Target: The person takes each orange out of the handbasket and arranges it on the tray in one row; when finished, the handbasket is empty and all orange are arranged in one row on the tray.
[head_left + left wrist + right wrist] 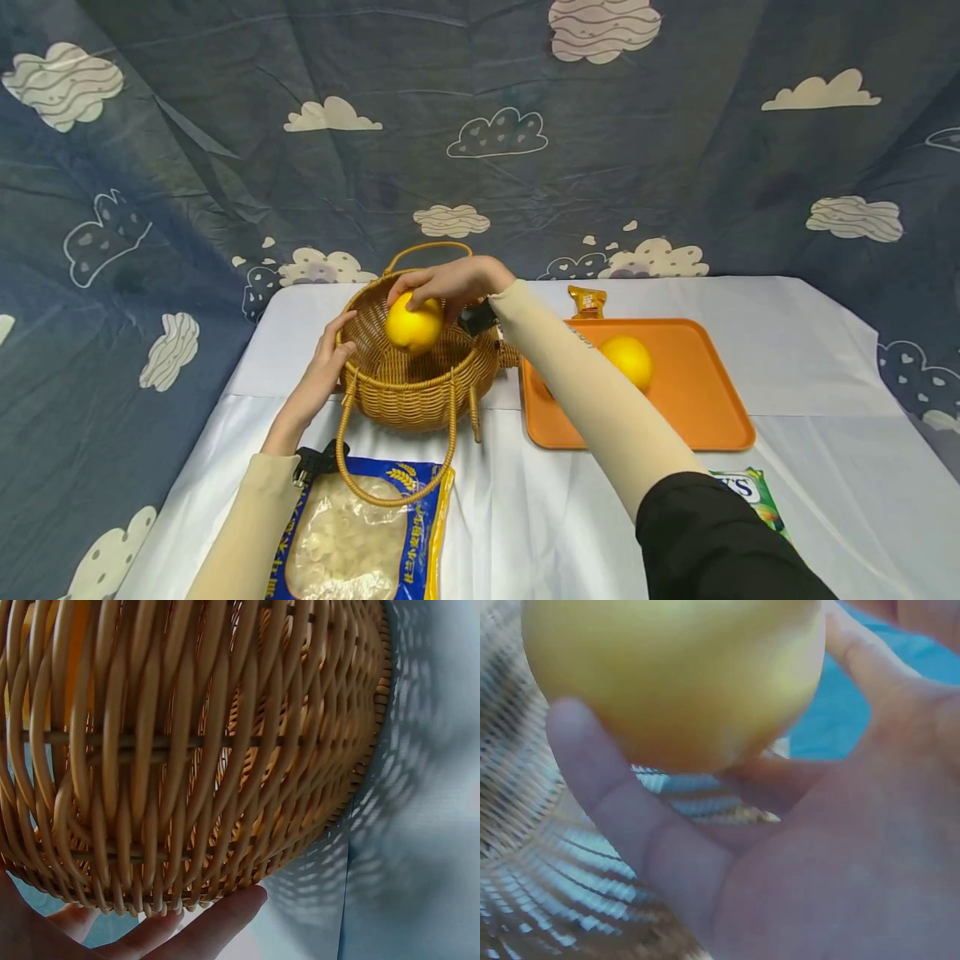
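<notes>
Operator: What could go wrong here?

Describer: Largest first: on the white, cloth-covered table (525,533) stands a golden-brown, bowl-shaped wicker basket (416,406). A knock could tilt or shift it, since your bare left hand (324,367) seems only to steady its side, fingers nearly straight and touching it. Your bare right hand (465,283) curls round a smooth, yellow, lemon-like fruit (414,327) at the basket's opening; a loose fingertip hold could let it drop. How far above the bottom it is, I cannot tell.

Operator: And the textures?

Describer: The table's covering is creased. Your basket is ribbed openwork. Nearby lies a flat, round-cornered orange tray (693,375); a glossy, blue-edged packet (352,533) lies partly beneath the basket's looped handle (453,417). A second, rounded yellow fruit (628,362) rests on the tray.
</notes>
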A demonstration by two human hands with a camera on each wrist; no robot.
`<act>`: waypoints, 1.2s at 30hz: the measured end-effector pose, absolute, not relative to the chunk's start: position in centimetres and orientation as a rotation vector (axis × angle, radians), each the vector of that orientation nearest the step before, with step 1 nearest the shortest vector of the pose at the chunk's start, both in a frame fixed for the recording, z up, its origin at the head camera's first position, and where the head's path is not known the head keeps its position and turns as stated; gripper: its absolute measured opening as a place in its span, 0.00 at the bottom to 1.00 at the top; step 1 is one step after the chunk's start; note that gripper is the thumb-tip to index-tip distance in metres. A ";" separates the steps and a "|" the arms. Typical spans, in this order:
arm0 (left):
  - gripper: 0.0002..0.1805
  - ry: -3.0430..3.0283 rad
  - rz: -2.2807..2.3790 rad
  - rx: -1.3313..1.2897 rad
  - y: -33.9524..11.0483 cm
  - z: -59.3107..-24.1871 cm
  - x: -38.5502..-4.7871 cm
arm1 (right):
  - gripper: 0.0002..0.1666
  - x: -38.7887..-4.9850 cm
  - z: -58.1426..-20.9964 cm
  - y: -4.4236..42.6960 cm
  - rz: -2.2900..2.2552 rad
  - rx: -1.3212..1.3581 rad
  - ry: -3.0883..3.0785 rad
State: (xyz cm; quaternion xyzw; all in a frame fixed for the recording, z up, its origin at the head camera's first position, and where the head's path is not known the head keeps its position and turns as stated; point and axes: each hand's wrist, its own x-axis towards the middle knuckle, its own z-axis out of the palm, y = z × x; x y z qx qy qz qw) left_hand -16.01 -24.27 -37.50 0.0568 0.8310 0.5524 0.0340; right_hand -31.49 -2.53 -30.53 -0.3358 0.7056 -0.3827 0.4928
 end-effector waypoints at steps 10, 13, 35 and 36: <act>0.33 2.563 1.695 0.169 -24.2 -37.5 -16.0 | 0.27 -32.2 -28.9 3.7 -1.085 -0.958 1.622; 0.34 2.557 1.705 0.171 -24.6 -38.3 -16.4 | 0.26 -32.2 -29.0 5.5 -1.142 -0.978 1.654; 0.33 2.584 1.696 0.180 -25.6 -40.7 -17.6 | 0.31 -29.2 -32.3 18.5 -1.510 -0.583 2.046; 0.33 2.586 1.694 0.179 -25.6 -40.7 -17.5 | 0.32 -29.0 -32.5 19.0 -1.514 -0.584 2.050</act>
